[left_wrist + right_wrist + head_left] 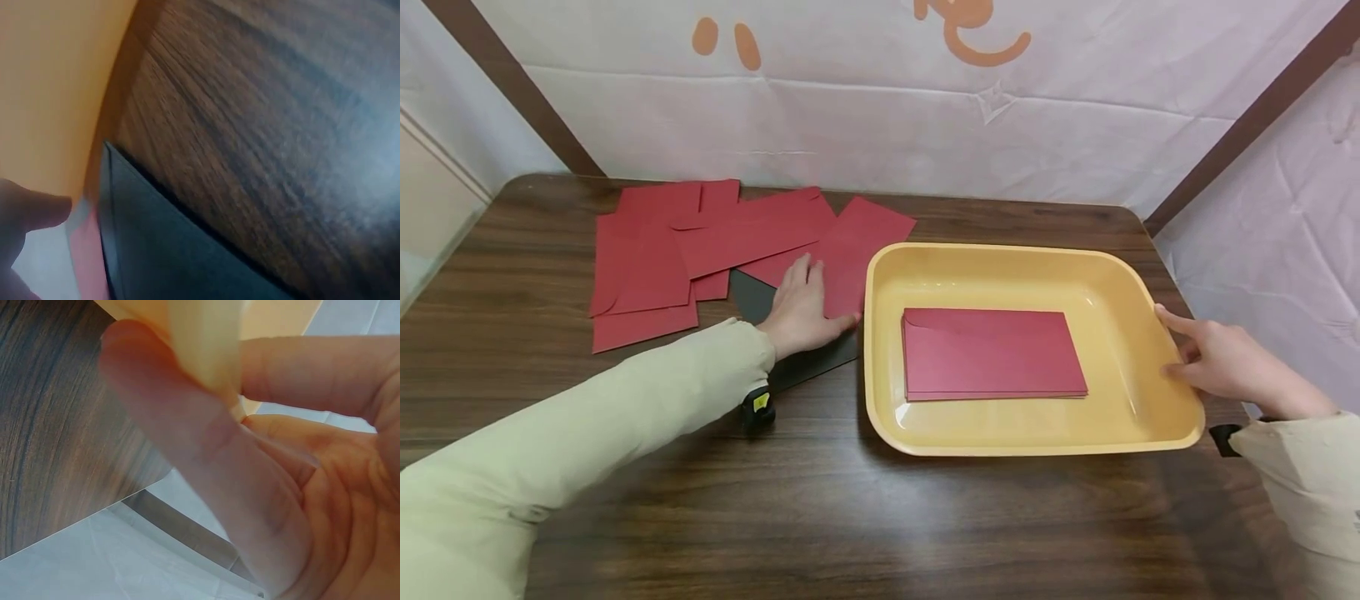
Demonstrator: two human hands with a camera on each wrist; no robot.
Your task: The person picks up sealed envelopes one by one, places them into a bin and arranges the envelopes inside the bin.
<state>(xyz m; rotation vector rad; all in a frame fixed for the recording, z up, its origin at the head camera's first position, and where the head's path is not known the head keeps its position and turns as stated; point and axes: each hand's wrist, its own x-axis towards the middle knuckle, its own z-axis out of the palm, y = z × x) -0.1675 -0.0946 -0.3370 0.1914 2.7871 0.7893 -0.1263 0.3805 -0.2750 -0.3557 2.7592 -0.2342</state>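
A yellow plastic tray (1120, 358) stands on the right half of the table with a neat stack of red envelopes (996, 354) inside. My right hand (1225, 358) grips its right rim; the right wrist view shows fingers (187, 419) and thumb on either side of the wall. My left hand (805, 312) reaches out with fingers extended over a red envelope (868, 242) and a dark envelope (816, 365), its thumb near the tray's left side. In the left wrist view the dark envelope (169, 250) lies close beside the yellow wall (50, 94).
Several loose red envelopes (647, 250) overlap in a spread at the back left of the brown wooden table (760, 508). White fabric (880, 125) with orange shapes hangs behind the table, and more fabric hangs at the right.
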